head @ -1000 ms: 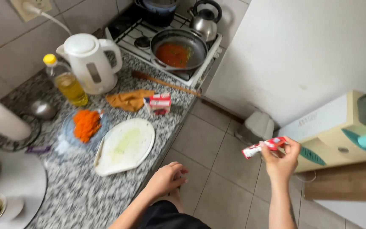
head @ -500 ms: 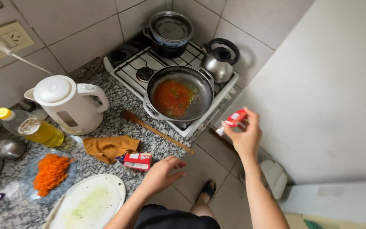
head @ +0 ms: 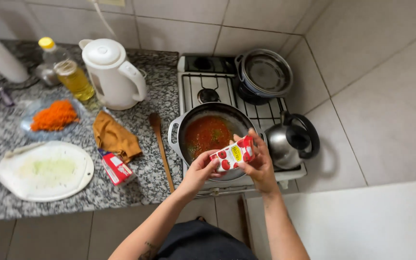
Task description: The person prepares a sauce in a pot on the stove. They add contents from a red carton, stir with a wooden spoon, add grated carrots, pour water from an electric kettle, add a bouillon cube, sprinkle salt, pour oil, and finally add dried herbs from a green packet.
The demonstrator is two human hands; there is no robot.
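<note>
Both hands [head: 232, 166] gripping carton [head: 232, 155] over pan [head: 209, 136]; could slip, splashing hot sauce [head: 207, 135].

Both hands: left [head: 199, 172] and right [head: 258, 163], raised together, fingers curled in grip.

Home kitchen: white gas stove [head: 203, 84] with dark pan of red sauce [head: 208, 135], speckled granite counter [head: 73, 192], white electric kettle [head: 111, 72], tiled walls.
</note>
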